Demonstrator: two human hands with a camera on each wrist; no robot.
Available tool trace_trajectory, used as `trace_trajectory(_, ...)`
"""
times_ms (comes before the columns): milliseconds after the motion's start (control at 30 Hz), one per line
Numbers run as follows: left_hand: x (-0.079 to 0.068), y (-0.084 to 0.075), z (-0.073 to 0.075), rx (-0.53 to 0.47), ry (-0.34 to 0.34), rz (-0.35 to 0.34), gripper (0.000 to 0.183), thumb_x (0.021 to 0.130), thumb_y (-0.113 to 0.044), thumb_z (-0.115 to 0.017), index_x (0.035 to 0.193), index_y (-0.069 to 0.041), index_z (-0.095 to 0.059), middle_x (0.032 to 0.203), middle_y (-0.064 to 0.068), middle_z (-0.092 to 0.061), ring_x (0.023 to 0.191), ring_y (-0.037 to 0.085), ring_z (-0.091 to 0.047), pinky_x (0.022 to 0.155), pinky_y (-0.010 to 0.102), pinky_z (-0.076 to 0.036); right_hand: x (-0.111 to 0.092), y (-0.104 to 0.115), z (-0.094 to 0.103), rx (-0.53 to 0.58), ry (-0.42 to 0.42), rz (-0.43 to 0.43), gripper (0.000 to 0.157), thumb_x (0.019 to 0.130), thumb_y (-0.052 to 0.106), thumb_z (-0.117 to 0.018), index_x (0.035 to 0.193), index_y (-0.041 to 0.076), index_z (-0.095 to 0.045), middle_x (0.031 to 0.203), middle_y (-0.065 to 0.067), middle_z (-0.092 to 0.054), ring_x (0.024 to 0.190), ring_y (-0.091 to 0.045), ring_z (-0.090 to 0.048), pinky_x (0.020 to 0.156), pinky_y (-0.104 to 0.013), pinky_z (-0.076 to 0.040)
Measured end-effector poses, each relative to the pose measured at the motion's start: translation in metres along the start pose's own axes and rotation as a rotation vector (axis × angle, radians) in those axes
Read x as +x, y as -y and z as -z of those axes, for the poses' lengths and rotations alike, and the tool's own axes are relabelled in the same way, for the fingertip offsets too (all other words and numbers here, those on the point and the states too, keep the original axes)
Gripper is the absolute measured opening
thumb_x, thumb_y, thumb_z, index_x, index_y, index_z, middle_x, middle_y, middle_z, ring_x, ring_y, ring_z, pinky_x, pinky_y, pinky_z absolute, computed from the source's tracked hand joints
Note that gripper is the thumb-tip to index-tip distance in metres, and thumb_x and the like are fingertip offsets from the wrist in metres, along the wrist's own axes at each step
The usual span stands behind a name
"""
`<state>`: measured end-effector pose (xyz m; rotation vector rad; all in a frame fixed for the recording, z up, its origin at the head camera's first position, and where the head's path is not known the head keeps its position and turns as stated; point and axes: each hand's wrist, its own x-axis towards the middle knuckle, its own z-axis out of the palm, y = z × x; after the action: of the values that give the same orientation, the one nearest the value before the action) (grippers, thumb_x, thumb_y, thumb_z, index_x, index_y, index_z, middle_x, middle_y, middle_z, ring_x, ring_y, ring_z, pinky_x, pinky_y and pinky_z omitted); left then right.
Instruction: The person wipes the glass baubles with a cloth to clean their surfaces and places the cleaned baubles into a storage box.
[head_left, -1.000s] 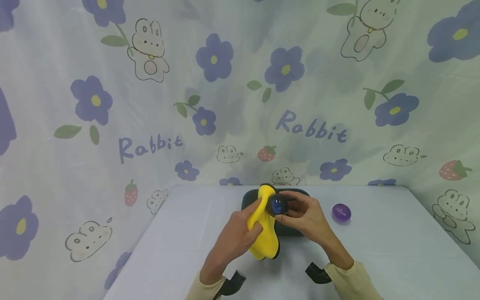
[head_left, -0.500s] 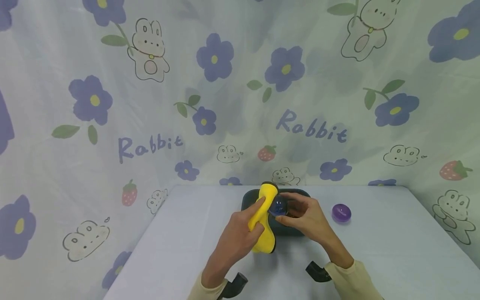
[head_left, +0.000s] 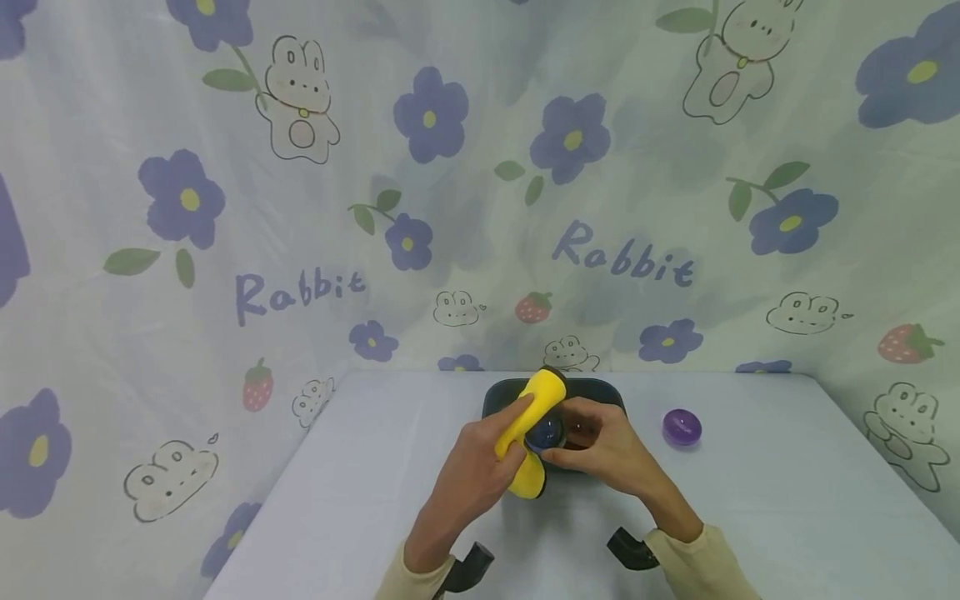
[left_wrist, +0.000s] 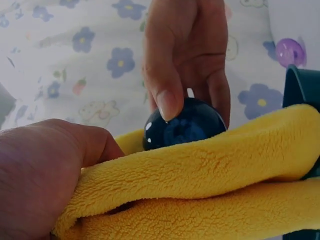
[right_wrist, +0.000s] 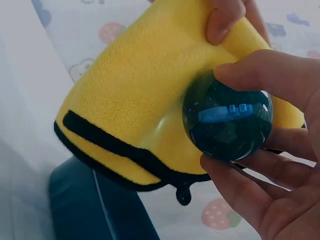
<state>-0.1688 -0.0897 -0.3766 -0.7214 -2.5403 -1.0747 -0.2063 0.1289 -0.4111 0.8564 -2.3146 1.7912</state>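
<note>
Head view: I see the dark ball [head_left: 546, 432] above the counter [head_left: 382, 467], against the yellow cloth [head_left: 543, 393]; I'd roll it gently so every side gets rubbed. The cloth's long axis runs near left to far right. Left wrist view: the left hand [left_wrist: 45, 170] grips the cloth, fingers curled. Right wrist view: the right hand [right_wrist: 295, 205] holds the ball, fingers ball-wide apart; being round, it points nowhere.

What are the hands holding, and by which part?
The left hand holds a yellow cloth by a fold; the right hand holds a dark ball by its sides.
</note>
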Motion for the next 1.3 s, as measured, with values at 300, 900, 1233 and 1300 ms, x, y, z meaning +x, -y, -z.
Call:
trace_trajectory(300,0.002,0.005,0.001,-0.007,0.044,0.025,0.058,0.092,-0.002,-0.057,0.149,-0.012,-0.056,0.113,0.005,-0.070,0.085,0.011,-0.060,0.074,0.021,-0.051,-0.002,0.005,-0.001,0.046,0.046,0.025,0.054,0.080,0.013,-0.086,0.130,0.009,-0.069,0.121,-0.012,-0.072,0.100,-0.016,-0.077,0.087,-0.035,-0.062)
trace_trajectory(900,0.004,0.010,0.007,-0.076,0.153,0.067,0.062,0.094,-0.009,-0.056,0.155,-0.015,-0.047,0.093,0.001,-0.069,0.069,0.005,-0.058,0.066,0.022,-0.053,0.000,0.005,0.003,0.129,0.033,0.085,0.052,0.081,0.002,-0.082,0.131,0.000,-0.067,0.124,-0.024,-0.070,0.101,-0.014,-0.076,0.087,-0.031,-0.062)
trace_trajectory(1233,0.004,0.008,0.007,-0.074,0.180,0.113,0.064,0.092,-0.009,-0.055,0.155,-0.014,-0.046,0.087,-0.001,-0.064,0.065,0.006,-0.056,0.062,0.023,-0.052,0.000,0.004,0.005,0.119,-0.069,0.083,0.055,0.080,-0.001,-0.082,0.132,0.001,-0.066,0.122,-0.024,-0.070,0.104,-0.009,-0.073,0.086,-0.028,-0.061)
trace_trajectory(1300,0.004,0.008,0.007,-0.075,0.180,0.111,0.064,0.092,-0.009,-0.055,0.155,-0.013,-0.046,0.087,-0.001,-0.064,0.065,0.006,-0.056,0.062,0.023,-0.052,0.000,0.004,0.006,0.112,-0.081,0.068,0.055,0.080,0.000,-0.083,0.132,0.002,-0.066,0.124,-0.023,-0.069,0.103,-0.009,-0.072,0.086,-0.027,-0.061)
